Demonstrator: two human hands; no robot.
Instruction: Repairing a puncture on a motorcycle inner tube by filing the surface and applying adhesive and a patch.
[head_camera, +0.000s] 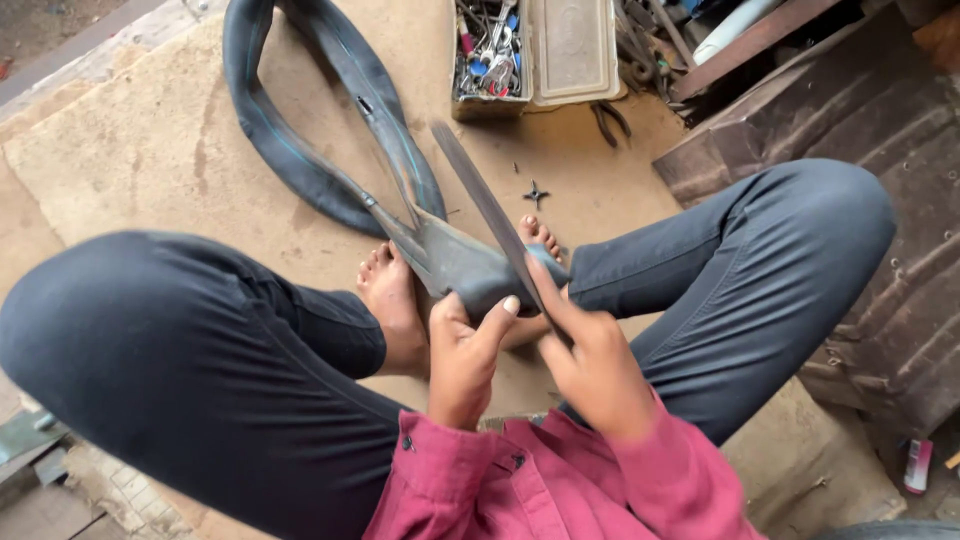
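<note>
The person sat cross-legged on a worn tan mat (150, 140) laid over a dusty workshop floor, with rusty metal sheeting (880, 130) to the right. One black inner tube (300, 130) lay looped on the mat, its long axis running from the upper left down toward the lap, where a folded end sat between two bare feet. The left hand (465, 355) gripped that fold, thumb pressed on the rubber. The right hand (590, 365) was closed round one long flat file (480, 195) — its blade slanted up and away to the left, across the tube. One open toolbox (535, 50) stood beyond, and one pair of pliers (608, 122) lay beside it
</note>
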